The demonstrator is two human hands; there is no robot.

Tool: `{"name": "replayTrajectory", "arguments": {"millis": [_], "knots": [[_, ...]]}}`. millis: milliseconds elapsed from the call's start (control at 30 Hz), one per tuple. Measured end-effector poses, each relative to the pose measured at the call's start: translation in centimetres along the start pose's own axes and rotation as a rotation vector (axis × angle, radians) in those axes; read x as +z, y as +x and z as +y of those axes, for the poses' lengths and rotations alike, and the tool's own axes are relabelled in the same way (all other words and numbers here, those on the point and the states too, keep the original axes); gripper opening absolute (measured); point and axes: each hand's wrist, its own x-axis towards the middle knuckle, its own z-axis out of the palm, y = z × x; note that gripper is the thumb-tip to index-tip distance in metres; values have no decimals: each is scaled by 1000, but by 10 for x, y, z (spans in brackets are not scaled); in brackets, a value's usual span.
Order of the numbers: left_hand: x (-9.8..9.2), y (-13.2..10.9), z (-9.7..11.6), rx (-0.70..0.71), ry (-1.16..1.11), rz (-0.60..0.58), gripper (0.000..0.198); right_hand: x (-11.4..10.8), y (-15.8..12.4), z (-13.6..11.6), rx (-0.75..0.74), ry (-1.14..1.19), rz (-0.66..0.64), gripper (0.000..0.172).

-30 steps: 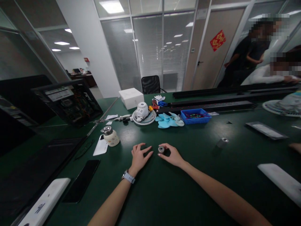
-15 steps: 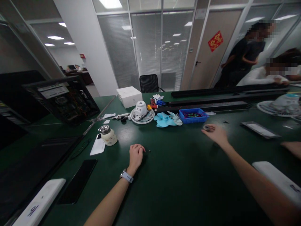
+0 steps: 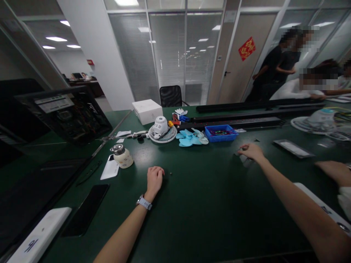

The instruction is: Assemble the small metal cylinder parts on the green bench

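Observation:
My left hand point(image 3: 155, 179), with a watch point(image 3: 144, 202) on its wrist, rests on the green table point(image 3: 192, 204), its fingers curled; what they hold, if anything, is hidden. A tiny dark piece point(image 3: 170, 173) lies just to its right. Farther right, my right hand point(image 3: 251, 152) has its fingertips pinched on something small that I cannot make out, low over the table. Beyond it are a blue tray point(image 3: 221, 136) with thin coloured wires, light blue fan blades point(image 3: 189, 138) and a white fan part point(image 3: 161, 131) with a round grille.
A jar point(image 3: 123, 157) stands by a white phone point(image 3: 109, 170) at left, near a black phone point(image 3: 87, 210) and an opened device point(image 3: 68, 113). A white box point(image 3: 148, 112) and black bars point(image 3: 236, 119) lie behind. Another person's hand point(image 3: 333, 172) rests at right.
My right hand has turned, and the round grey thing that showed at its fingers is mostly out of sight. The other person's hand and sleeve show more. The view has shifted slightly.

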Motion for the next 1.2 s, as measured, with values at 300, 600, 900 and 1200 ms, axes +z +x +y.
{"name": "replayTrajectory", "arguments": {"millis": [300, 600, 900, 1200], "knots": [[1, 0, 1, 30, -6, 0, 33, -15, -42, -96, -268, -73, 73, 47], [1, -1, -1, 27, 3, 5, 31, 83, -172, -260, -831, 363, -325, 38], [1, 0, -1, 16, -9, 7, 32, 51, -119, -203, -574, 383, -131, 19], [3, 2, -5, 18, 1, -15, 33, -23, -27, -38, 49, -133, 78, 35]]}}
